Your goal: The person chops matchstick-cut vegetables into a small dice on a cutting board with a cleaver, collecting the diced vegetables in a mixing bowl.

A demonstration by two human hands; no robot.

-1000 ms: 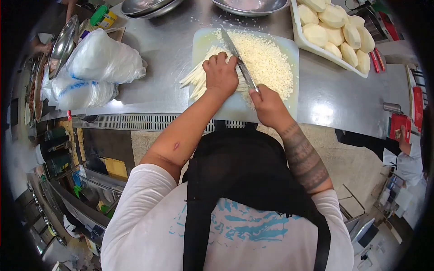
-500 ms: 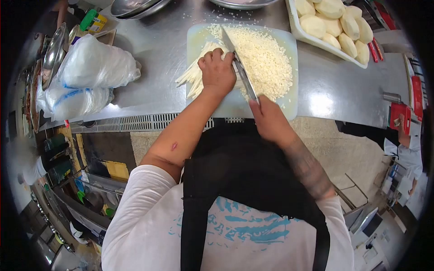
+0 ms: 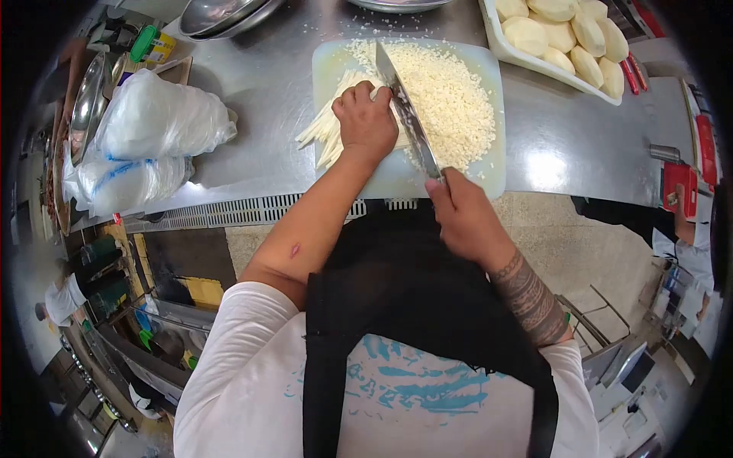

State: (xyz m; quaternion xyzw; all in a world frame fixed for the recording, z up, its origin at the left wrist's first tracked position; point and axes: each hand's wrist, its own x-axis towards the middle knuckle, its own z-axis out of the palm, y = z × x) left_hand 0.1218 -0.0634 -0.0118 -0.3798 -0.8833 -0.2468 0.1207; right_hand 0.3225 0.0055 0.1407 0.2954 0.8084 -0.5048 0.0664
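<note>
- Knife (image 3: 408, 114) is now turning more of its blade face to view than before; the right hand (image 3: 464, 214) is sitting slightly nearer the apron (image 3: 397, 259).
- Two plastic bundles (image 3: 164, 114) are lying at left; two nested bowls (image 3: 221, 17) are standing beyond.
- Left hand (image 3: 368, 126), fingers curled and close together, is pressing pale sticks (image 3: 330, 131) on one board (image 3: 326, 65).
- Right hand is gripping the handle, blade slanting between sticks and diced pieces (image 3: 456, 114).
- One tray (image 3: 544, 69) is holding about ten visible peeled tubers (image 3: 525, 35).
</note>
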